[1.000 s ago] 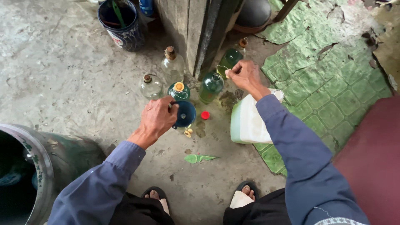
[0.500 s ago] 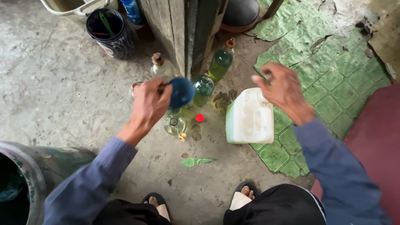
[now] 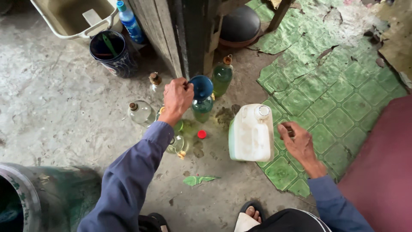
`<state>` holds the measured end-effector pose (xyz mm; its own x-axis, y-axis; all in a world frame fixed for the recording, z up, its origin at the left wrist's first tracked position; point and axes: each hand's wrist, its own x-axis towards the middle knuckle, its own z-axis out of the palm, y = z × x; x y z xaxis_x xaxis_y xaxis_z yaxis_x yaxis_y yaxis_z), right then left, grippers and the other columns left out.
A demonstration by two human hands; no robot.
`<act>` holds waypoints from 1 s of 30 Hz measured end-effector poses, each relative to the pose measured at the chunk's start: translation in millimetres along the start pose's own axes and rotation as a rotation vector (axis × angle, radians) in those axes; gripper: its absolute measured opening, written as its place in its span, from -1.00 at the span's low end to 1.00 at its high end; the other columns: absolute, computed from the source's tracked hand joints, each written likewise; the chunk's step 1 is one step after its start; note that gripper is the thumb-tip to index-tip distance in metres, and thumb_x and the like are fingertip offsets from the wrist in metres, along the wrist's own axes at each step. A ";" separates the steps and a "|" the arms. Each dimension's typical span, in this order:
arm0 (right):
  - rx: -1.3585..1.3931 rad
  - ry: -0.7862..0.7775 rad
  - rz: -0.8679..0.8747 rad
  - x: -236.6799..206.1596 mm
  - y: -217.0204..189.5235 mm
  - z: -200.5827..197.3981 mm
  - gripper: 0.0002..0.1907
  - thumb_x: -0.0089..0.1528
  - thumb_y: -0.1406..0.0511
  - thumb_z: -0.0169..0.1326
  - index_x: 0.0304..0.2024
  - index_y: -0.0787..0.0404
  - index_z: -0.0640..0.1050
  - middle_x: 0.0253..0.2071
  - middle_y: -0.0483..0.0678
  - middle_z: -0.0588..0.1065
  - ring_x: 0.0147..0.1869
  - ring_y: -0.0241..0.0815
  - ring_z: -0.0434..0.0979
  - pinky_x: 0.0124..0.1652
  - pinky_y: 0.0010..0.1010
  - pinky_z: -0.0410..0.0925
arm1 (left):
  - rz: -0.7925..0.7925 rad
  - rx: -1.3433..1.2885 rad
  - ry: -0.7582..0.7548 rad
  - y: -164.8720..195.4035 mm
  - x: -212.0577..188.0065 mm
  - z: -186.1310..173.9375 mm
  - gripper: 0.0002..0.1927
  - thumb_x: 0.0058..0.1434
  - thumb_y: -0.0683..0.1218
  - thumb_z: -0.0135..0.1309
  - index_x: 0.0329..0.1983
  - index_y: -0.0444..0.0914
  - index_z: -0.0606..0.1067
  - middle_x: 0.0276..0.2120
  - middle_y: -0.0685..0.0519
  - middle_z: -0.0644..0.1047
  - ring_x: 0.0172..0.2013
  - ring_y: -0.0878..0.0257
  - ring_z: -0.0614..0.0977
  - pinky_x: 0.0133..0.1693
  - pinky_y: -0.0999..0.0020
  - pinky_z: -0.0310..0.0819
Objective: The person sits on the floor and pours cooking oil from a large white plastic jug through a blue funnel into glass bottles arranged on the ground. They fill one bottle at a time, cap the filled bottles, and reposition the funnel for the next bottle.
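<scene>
My left hand [image 3: 178,99] grips a blue funnel [image 3: 201,87] and holds it on top of a glass bottle [image 3: 202,108] part-filled with green liquid. Around it on the concrete floor stand a corked green bottle [image 3: 222,76], a round clear corked bottle [image 3: 140,112] and a further corked bottle [image 3: 155,80]. More glass bottles [image 3: 177,144] sit under my left forearm. My right hand [image 3: 297,142] hovers beside a white plastic jerrycan [image 3: 252,132] whose mouth is uncapped, fingers curled on a small dark object I cannot make out. A red cap [image 3: 201,134] lies on the floor.
A dark wooden post [image 3: 189,34] rises behind the bottles. A dark bucket [image 3: 112,53], a blue plastic bottle [image 3: 129,21] and a beige tub [image 3: 73,17] stand at the far left. A large green drum [image 3: 38,197] is near left. Cracked green flooring [image 3: 334,86] lies on the right.
My left hand lifted the blue funnel from one bottle and set it on a bottle farther back. My right hand dropped from the far bottles to beside the jerrycan.
</scene>
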<state>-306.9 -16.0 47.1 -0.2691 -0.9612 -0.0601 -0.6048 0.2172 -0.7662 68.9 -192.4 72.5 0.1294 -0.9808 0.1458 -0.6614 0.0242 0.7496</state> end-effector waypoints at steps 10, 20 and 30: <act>-0.027 -0.017 -0.112 12.5 -29.1 4.6 -0.70 0.34 0.18 0.10 -0.10 0.31 0.60 -0.34 0.07 0.62 -0.32 -0.18 0.68 -0.30 -0.34 0.51 | 0.073 0.152 0.003 8.4 1.0 4.5 -0.80 0.14 -0.05 0.11 -0.37 -0.28 0.63 -0.32 -0.24 0.62 -0.20 -0.24 0.62 -0.09 -0.01 0.50; 0.036 -0.041 0.190 21.7 -2.7 29.3 -0.62 0.43 0.10 -0.07 -0.04 0.26 0.57 -0.22 0.12 0.61 -0.21 -0.09 0.64 -0.21 -0.27 0.46 | 0.354 0.201 -0.048 74.2 -64.0 3.2 -0.57 0.18 0.02 0.23 0.05 -0.24 0.46 -0.14 -0.14 0.47 -0.17 -0.10 0.56 -0.22 -0.01 0.48; 0.354 -0.326 -0.197 -1.1 2.2 53.0 -0.49 0.28 0.11 0.06 0.15 0.33 0.50 0.03 0.06 0.60 0.06 -0.15 0.58 0.04 -0.25 0.45 | -0.308 -0.149 -0.593 137.8 -177.3 103.6 -0.36 -0.13 0.28 0.24 -0.30 -0.39 0.57 -0.27 -0.25 0.64 -0.19 -0.12 0.70 -0.12 0.06 0.57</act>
<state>-268.2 -23.5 11.6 0.1058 -0.9933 -0.0461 -0.3146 0.0106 -0.9492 -121.7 -35.1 83.1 -0.1592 -0.8864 -0.4347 -0.5449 -0.2883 0.7874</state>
